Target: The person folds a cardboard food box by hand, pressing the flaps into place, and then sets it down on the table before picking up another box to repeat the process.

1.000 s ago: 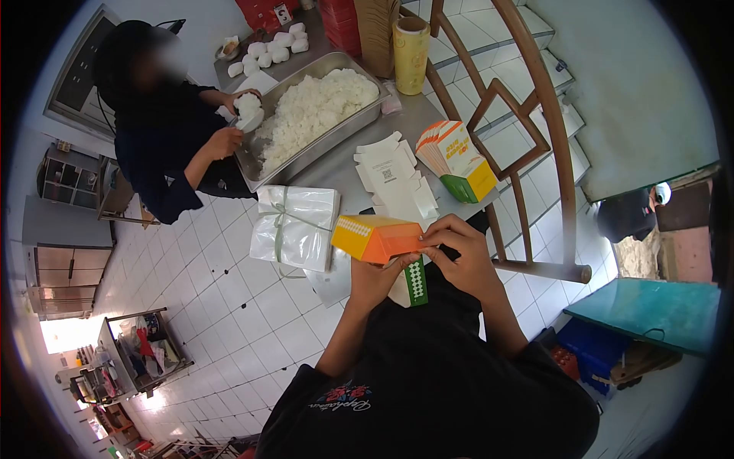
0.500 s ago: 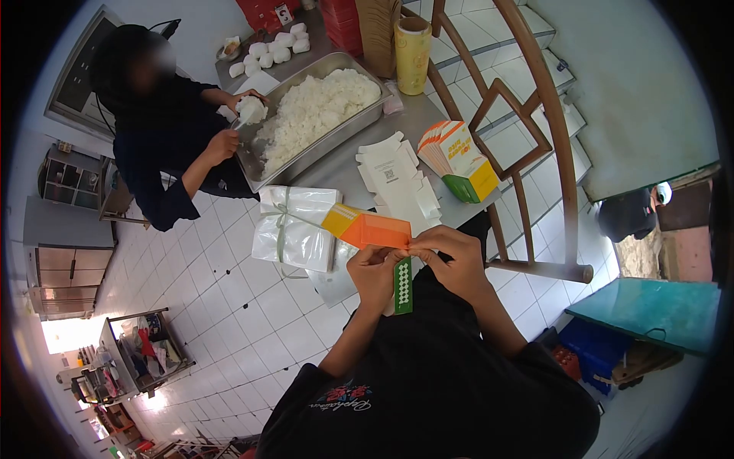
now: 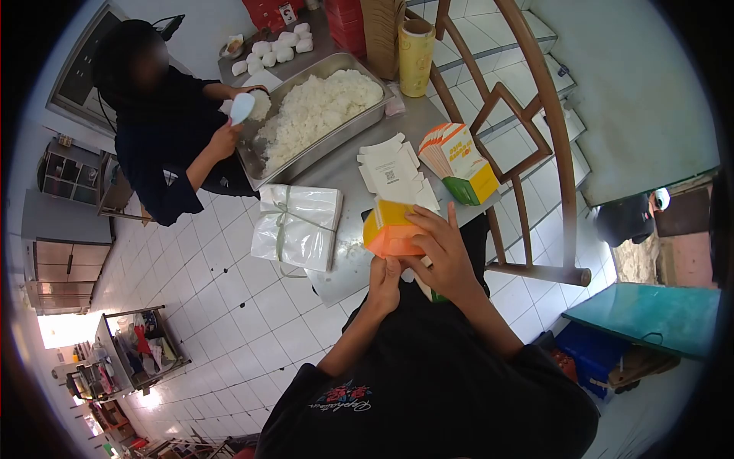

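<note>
Head view: nearest, the left hand (image 3: 384, 277) props an orange carton (image 3: 390, 229) from beneath, and the right hand (image 3: 443, 256) wraps its side. Thin card, likely light and easily crushed; edges and folds look safest to grip. Beyond the hands lie flat cartons (image 3: 394, 174), then a rice tray (image 3: 310, 115).

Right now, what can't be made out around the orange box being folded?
Head view only:
- Orange box: near end hidden by right hand and left hand.
- Its green flap: mostly hidden under the right hand.
- Flat cartons: print too small.
</note>
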Tool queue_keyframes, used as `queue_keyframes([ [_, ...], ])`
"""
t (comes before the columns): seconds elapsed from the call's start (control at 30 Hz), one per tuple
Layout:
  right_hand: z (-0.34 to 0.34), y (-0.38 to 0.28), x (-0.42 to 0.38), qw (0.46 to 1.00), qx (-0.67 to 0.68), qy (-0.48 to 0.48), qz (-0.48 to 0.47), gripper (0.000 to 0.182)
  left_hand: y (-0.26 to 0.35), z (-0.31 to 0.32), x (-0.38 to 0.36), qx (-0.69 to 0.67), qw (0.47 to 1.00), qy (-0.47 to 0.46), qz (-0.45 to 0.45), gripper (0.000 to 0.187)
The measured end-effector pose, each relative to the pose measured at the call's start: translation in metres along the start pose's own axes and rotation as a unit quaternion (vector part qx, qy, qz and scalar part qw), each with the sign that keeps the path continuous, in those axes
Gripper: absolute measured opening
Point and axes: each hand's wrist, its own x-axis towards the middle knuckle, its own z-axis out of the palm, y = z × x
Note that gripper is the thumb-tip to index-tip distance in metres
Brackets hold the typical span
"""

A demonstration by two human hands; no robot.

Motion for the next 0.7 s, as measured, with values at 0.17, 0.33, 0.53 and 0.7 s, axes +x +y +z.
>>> queue_keyframes([
  [0.17,-0.006,0.001,0.001,0.997,-0.037,0.01,-0.064,0.023,0.005,0.007,0.001,-0.048,0.998,0.008,0.048,0.069],
  [0.33,-0.01,0.001,-0.001,0.999,0.016,0.013,-0.046,0.021,0.014,0.006,0.006,-0.033,0.994,0.1,-0.008,0.055],
  [0.53,-0.006,0.004,-0.005,0.998,0.063,0.014,0.006,0.024,0.031,0.01,0.01,-0.048,0.991,0.128,0.007,0.036],
  [0.7,-0.006,0.011,-0.008,0.997,0.07,0.021,0.019,0.022,0.028,0.003,0.01,-0.091,0.987,0.131,0.001,0.023],
])
